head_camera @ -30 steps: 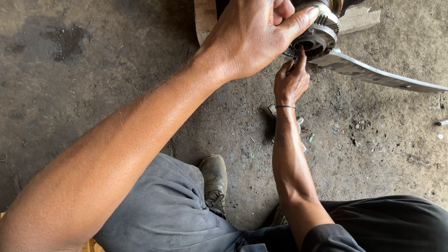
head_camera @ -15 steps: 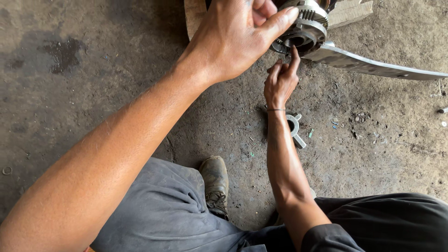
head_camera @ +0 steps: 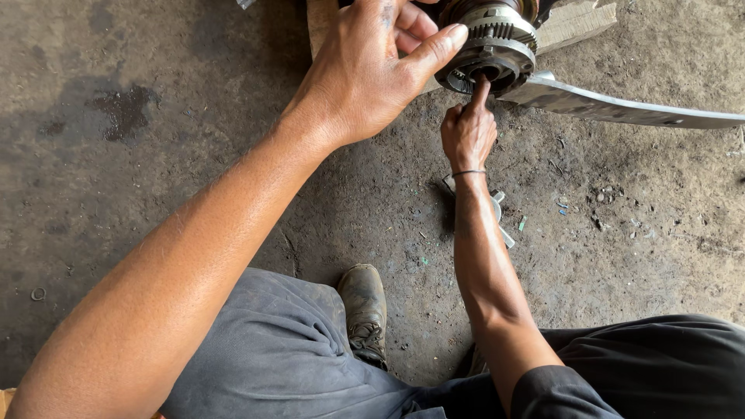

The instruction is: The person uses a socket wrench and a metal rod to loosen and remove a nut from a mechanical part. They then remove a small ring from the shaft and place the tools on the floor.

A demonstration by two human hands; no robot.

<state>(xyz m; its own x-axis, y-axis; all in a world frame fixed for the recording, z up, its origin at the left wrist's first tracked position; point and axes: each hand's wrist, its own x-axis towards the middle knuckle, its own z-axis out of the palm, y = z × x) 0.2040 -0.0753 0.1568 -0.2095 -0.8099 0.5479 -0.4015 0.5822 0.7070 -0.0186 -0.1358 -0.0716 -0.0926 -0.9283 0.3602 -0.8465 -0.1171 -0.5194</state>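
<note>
A round metal hub (head_camera: 490, 48) with a toothed rim and a dark central bore sits at the top of the view. My left hand (head_camera: 372, 70) grips its left side, thumb laid across the rim. My right hand (head_camera: 468, 132) reaches up from below with the index finger pushed into the bore; a thin band circles its wrist. A long, flat grey metal blade (head_camera: 621, 107) runs from the hub to the right edge.
A metal wrench-like tool (head_camera: 498, 213) lies on the dirty concrete floor behind my right forearm. A wooden block (head_camera: 578, 22) sits behind the hub. My worn shoe (head_camera: 362, 306) and grey trouser legs fill the bottom. A small ring (head_camera: 37, 294) lies far left.
The view has shifted so the hub sits lower and nearer centre. My right hand has risen and its finger has gone into the hub's bore. My left hand keeps its grip.
</note>
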